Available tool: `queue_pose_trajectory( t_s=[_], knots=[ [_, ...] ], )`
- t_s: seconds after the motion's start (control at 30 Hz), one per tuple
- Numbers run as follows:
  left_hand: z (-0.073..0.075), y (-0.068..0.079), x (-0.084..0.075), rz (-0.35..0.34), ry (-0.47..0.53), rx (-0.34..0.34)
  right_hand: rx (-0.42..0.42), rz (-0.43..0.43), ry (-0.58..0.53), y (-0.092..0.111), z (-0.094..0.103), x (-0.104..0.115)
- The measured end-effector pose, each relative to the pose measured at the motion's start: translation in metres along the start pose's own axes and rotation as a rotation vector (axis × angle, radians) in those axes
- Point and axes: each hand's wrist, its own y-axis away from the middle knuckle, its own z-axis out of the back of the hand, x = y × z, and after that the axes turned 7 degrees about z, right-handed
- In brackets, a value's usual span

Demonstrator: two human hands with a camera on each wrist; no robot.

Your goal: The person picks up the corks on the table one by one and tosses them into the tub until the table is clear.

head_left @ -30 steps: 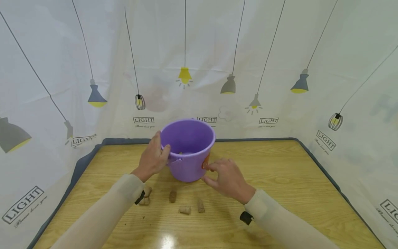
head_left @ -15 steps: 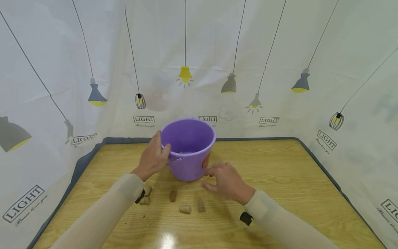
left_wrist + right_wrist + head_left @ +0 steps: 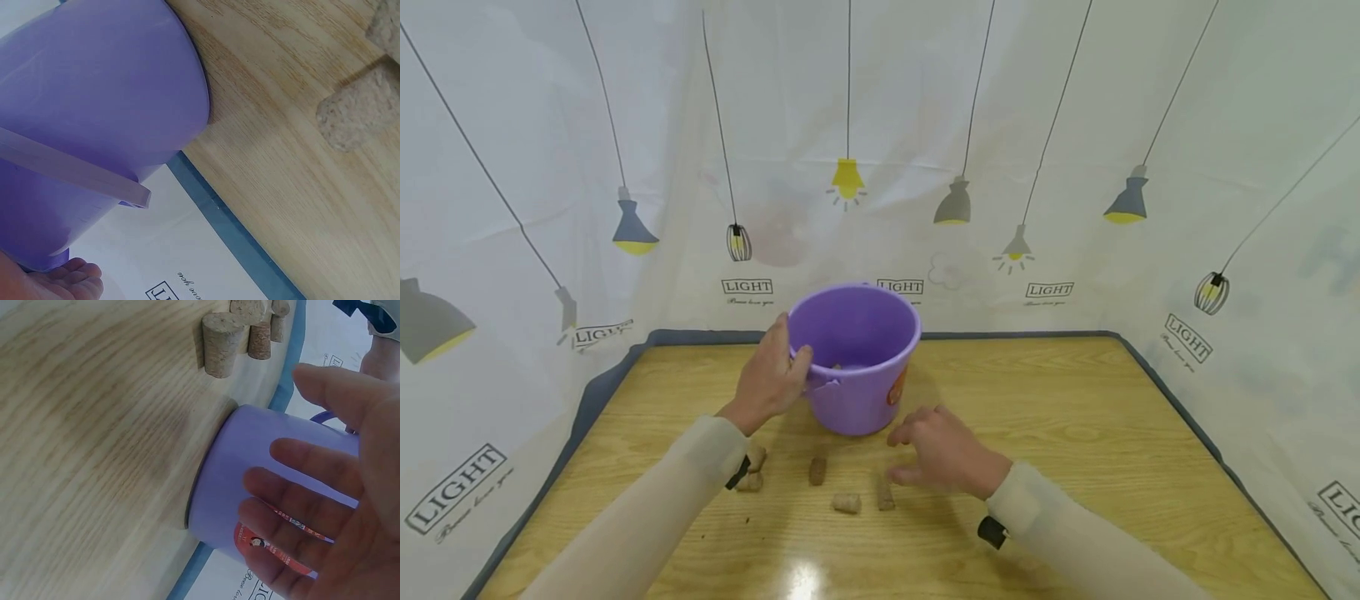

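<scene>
A purple bucket [image 3: 857,400] stands upright on the wooden table, with a red label on its right side. My left hand [image 3: 765,383] grips its rim at the left, thumb over the near edge and fingers outside. Just right of the bucket's base, my right hand [image 3: 945,450] hovers with parted fingers and holds nothing. Below its thumb lies a tapered cork [image 3: 886,493]; a second cork [image 3: 847,503] is to the left. A darker cork [image 3: 817,471] sits in front of the bucket. Two more corks [image 3: 249,309] are partly hidden. Something small and pale shows inside the bucket.
The wooden table [image 3: 1060,417] has a dark blue border [image 3: 1022,335] at the back and sides. White sheeting [image 3: 1075,242] printed with lamps stands around it. Small dark specks lie on the table at the front left.
My right hand has moved away from the bucket's side, toward me and down, and its fingers and thumb have spread. The left hand and the bucket stay where they were.
</scene>
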Motion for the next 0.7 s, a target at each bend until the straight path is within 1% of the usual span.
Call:
queue_pose_trajectory(
  t_s=[0.4, 0.57, 0.7],
  knots=[
    [0.001, 0.000, 0.000, -0.002, 0.003, -0.006, 0.091, 0.059, 0.021, -0.001, -0.009, 0.004],
    [0.001, 0.000, 0.000, 0.003, -0.004, -0.003, 0.114, 0.071, 0.026, -0.001, -0.013, 0.005],
    [0.000, 0.000, 0.000, 0.002, -0.004, -0.005, 0.128, 0.081, 0.052, -0.002, -0.018, 0.006]
  ],
)
